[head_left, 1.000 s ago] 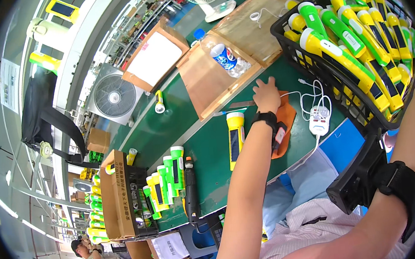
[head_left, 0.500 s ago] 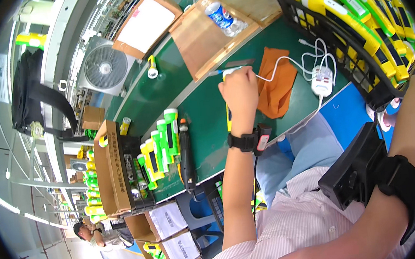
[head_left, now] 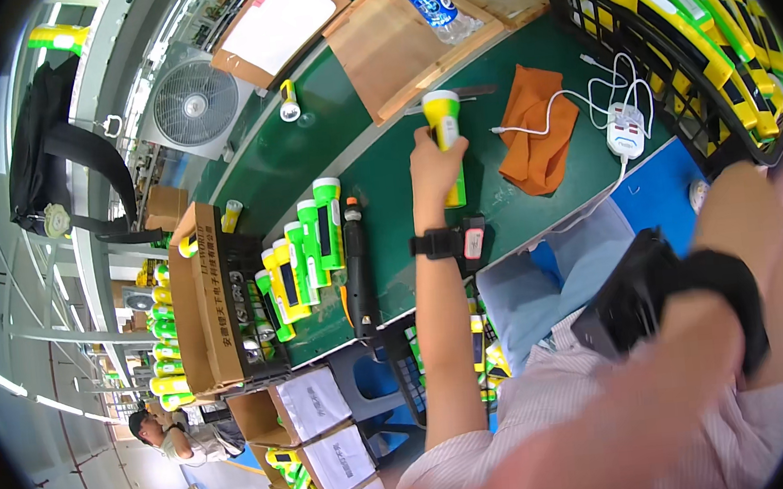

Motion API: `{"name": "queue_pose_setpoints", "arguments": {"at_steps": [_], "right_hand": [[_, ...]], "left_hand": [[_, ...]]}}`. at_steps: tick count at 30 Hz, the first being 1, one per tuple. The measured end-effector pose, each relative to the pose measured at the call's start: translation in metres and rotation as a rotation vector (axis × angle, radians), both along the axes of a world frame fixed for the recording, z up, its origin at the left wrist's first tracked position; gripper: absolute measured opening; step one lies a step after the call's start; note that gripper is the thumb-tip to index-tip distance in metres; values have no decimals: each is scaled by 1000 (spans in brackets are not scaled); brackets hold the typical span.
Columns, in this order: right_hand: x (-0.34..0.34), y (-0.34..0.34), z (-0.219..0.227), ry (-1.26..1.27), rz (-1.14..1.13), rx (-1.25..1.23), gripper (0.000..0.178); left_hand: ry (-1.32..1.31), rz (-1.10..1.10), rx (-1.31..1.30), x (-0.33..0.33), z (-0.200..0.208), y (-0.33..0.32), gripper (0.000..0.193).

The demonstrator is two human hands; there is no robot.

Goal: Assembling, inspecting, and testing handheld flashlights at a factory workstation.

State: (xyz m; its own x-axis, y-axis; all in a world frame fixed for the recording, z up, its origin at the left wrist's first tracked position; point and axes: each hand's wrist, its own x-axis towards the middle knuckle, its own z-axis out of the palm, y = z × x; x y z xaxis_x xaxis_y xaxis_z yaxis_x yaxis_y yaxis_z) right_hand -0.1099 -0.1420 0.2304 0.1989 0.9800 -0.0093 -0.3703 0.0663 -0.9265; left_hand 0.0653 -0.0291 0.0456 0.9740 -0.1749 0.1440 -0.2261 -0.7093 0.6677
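My left hand point(head_left: 438, 168) is closed around a yellow and green flashlight point(head_left: 443, 121) over the green table. Its pale, green-rimmed head points away from me, and the fingers cover the middle of its body. A white charging cable point(head_left: 523, 130) lies to its right, its plug end loose beside the flashlight. Under the cable is a folded orange cloth point(head_left: 539, 143). My right arm is bent back, bringing my right hand point(head_left: 558, 444) close to the camera; it is smeared and its fingers cannot be made out.
A black basket point(head_left: 623, 75) piled with flashlights stands far right, beside a white charger block point(head_left: 625, 129). On the left stand a row of flashlights point(head_left: 306, 247), a black electric screwdriver point(head_left: 356, 266) and a cardboard box point(head_left: 202, 317). A bottle point(head_left: 434, 3) lies on a wooden board point(head_left: 385, 63).
The flashlight now shows in my left hand, and the cable end that met the hand lies free on its right. My right hand has come further into view, blurred. The whole view has shifted slightly.
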Motion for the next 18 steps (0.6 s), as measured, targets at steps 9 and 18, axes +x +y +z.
{"name": "queue_pose_setpoints", "arguments": {"at_steps": [9, 18], "right_hand": [[126, -57, -190, -1169, -1143, -918, 34], [147, -70, -195, -1302, -1053, -958, 16]], "left_hand": [[686, -34, -1444, -18, -34, 14, 44], [588, -92, -1378, -13, -18, 15, 39]]}}
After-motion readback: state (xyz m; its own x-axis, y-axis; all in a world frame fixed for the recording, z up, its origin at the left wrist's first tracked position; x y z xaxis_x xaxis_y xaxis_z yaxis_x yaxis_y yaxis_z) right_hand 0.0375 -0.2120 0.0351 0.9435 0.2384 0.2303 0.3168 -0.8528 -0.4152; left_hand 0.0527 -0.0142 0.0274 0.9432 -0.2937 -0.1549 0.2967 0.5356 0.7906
